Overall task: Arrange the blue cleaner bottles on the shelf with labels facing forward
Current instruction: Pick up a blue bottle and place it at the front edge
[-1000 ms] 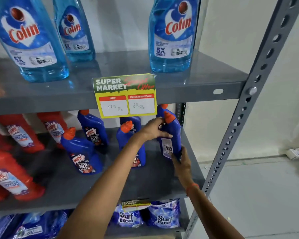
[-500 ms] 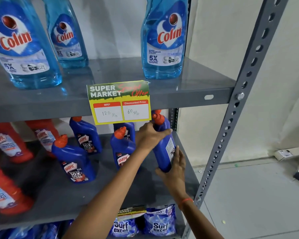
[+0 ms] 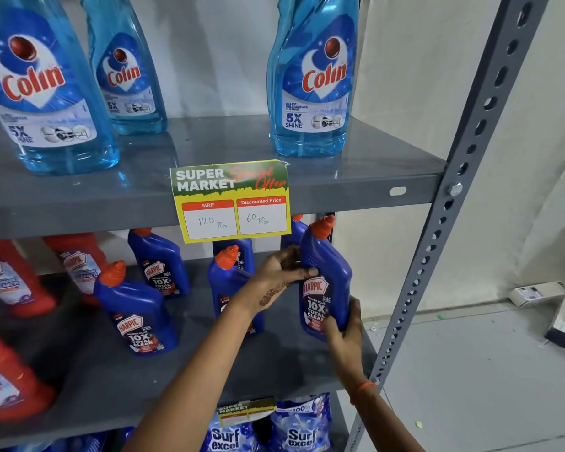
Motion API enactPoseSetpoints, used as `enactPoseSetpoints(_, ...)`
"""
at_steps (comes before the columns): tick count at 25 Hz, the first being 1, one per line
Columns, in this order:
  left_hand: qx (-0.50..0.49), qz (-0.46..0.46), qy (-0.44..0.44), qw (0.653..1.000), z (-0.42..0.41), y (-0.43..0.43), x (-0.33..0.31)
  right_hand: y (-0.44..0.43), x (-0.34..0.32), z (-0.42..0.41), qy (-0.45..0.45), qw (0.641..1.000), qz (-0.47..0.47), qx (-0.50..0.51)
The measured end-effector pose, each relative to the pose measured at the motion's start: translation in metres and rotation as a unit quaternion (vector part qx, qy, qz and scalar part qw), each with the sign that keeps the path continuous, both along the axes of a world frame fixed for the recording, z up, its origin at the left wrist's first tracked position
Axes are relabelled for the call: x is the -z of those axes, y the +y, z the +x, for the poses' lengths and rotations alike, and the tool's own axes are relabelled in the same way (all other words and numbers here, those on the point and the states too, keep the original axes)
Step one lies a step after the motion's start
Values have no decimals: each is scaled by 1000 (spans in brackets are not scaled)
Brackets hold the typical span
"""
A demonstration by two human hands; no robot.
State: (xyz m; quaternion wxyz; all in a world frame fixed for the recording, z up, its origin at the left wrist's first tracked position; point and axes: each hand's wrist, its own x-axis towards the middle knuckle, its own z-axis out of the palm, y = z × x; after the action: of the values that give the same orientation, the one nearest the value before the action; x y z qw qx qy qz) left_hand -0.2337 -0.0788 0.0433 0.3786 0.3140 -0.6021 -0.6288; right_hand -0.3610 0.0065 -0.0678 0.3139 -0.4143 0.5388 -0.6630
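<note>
A dark blue Harpic bottle (image 3: 327, 275) with an orange cap stands at the right end of the grey middle shelf (image 3: 118, 383), its front label toward me. My left hand (image 3: 282, 269) grips its upper left side. My right hand (image 3: 344, 331) holds its lower right corner. Another blue bottle (image 3: 230, 282) stands just left, partly hidden by my left arm. Further left stand two more blue Harpic bottles, one at the front (image 3: 134, 308) and one behind (image 3: 159, 262), both with labels forward. One more blue bottle (image 3: 296, 228) peeks out behind the held one.
Red Harpic bottles (image 3: 10, 278) fill the left of the middle shelf. Light blue Colin bottles (image 3: 310, 76) stand on the upper shelf, which carries a yellow price tag (image 3: 232, 200). The grey upright post (image 3: 444, 223) is close on the right. Surf Excel packs (image 3: 299, 425) lie on the shelf below.
The held bottle has been turned from its side and back label toward me to its front Harpic label facing me. Both hands stayed on it; my right hand moved lower on its right side.
</note>
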Motion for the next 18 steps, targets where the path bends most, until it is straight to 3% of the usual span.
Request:
enactPoseSetpoints(3,-77,-49,-25,996,-5,-1,10,-14,-7,-8,20,999,23,-27)
enactPoseSetpoints(8,-193,-81,-20,978,-17,3,35,-40,-18,-15,-37,993,53,-100)
enactPoseSetpoints(18,-220,-69,-7,973,-20,-4,62,-59,-8,-14,-38,992,48,-112)
